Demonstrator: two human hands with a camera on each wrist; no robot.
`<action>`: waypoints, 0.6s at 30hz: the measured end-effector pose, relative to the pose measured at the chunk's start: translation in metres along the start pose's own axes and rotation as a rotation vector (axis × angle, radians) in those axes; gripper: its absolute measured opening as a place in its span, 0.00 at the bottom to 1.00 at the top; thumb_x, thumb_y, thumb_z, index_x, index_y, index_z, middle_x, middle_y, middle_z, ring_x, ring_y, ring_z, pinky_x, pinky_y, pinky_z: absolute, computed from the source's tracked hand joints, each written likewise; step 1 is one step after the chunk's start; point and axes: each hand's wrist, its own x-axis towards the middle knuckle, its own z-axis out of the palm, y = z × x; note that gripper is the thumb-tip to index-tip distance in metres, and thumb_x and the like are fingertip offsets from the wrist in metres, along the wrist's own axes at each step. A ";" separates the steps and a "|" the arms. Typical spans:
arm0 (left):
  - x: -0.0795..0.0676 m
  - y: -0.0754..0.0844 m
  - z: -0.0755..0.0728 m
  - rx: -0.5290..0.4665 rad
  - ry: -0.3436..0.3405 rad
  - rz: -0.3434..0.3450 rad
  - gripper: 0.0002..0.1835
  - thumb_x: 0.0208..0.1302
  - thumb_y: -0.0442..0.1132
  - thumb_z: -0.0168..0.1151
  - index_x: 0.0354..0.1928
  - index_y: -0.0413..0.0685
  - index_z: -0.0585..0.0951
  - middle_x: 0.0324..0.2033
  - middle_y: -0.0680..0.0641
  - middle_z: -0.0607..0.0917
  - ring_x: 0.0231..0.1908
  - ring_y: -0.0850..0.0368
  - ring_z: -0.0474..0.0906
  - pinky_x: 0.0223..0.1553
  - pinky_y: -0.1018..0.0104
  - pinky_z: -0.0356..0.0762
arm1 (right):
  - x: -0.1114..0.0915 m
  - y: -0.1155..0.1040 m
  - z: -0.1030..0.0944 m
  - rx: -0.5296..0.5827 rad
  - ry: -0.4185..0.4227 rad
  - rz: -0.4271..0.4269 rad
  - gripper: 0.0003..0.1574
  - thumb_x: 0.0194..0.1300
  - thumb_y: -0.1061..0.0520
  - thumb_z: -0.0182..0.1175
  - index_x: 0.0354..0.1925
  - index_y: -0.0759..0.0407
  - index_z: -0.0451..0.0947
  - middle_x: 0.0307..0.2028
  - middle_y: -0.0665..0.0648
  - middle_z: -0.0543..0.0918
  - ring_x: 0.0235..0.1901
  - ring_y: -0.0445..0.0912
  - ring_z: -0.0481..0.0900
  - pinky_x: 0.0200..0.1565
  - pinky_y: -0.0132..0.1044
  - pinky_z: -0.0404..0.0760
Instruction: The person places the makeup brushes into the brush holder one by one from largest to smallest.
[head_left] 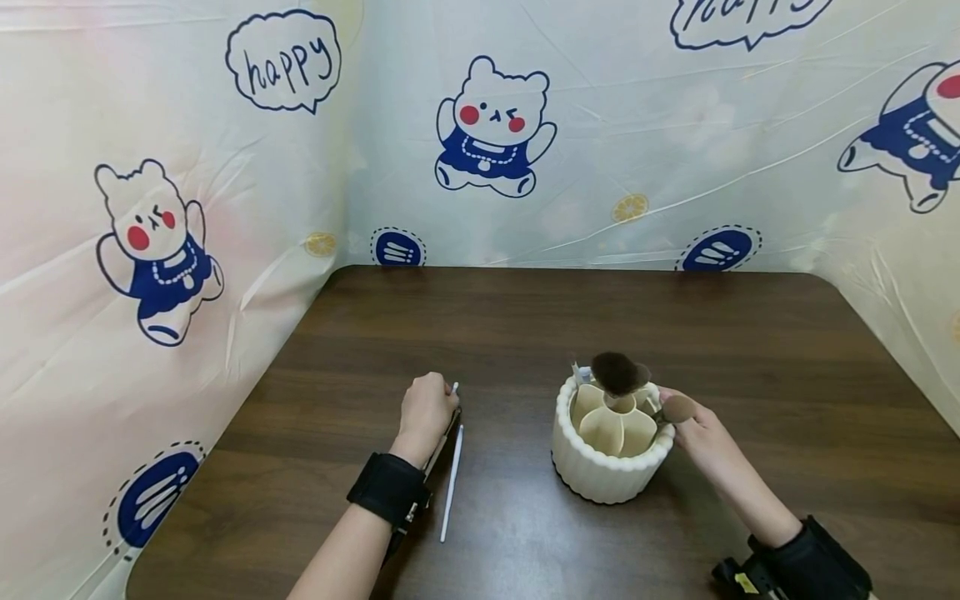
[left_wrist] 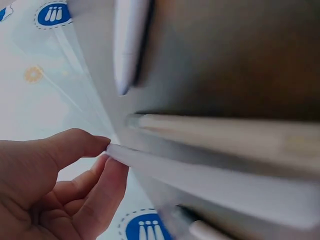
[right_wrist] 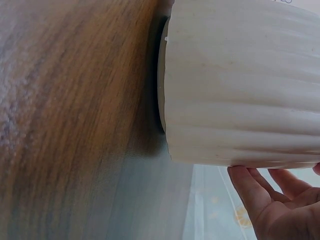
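Note:
My left hand (head_left: 429, 408) is low over the table at left centre, thumb and fingertips pinching the end of a slender white stick (left_wrist: 200, 175). Beside it in the left wrist view run a beige stick (left_wrist: 225, 135) and a dark-tipped stick (left_wrist: 200, 227). A second white stick (head_left: 452, 483) lies to the right of this hand. My right hand (head_left: 693, 425) touches the right side of a cream ribbed holder (head_left: 600, 471) with its fingertips; the holder stands upright. A dark fluffy makeup brush (head_left: 617, 372) and a brown brush head (head_left: 678, 408) rise from it.
The brown wooden table (head_left: 555, 317) has rounded far corners. A pale printed sheet (head_left: 600, 100) with bear drawings hangs behind it and along both sides. Divided compartments (head_left: 611, 429) show inside the holder.

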 end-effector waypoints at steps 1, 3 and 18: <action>0.000 0.002 -0.001 0.003 0.024 0.011 0.25 0.60 0.29 0.57 0.08 0.51 0.62 0.10 0.54 0.59 0.14 0.61 0.51 0.18 0.70 0.49 | 0.000 0.000 0.000 -0.001 -0.001 0.000 0.35 0.77 0.45 0.37 0.67 0.70 0.62 0.64 0.72 0.68 0.43 0.16 0.65 0.44 0.20 0.73; 0.001 0.005 -0.003 0.008 0.077 0.042 0.21 0.59 0.29 0.58 0.09 0.47 0.68 0.11 0.53 0.66 0.15 0.61 0.56 0.18 0.70 0.54 | 0.000 0.000 -0.001 -0.003 -0.001 -0.001 0.35 0.77 0.45 0.37 0.67 0.70 0.62 0.64 0.72 0.69 0.43 0.16 0.65 0.44 0.20 0.73; -0.012 0.050 -0.022 -0.140 0.416 0.369 0.04 0.62 0.32 0.61 0.35 0.38 0.82 0.28 0.44 0.86 0.27 0.56 0.83 0.28 0.66 0.81 | 0.000 0.001 -0.001 -0.001 -0.008 -0.017 0.35 0.77 0.45 0.36 0.67 0.69 0.61 0.64 0.71 0.68 0.45 0.15 0.64 0.44 0.20 0.73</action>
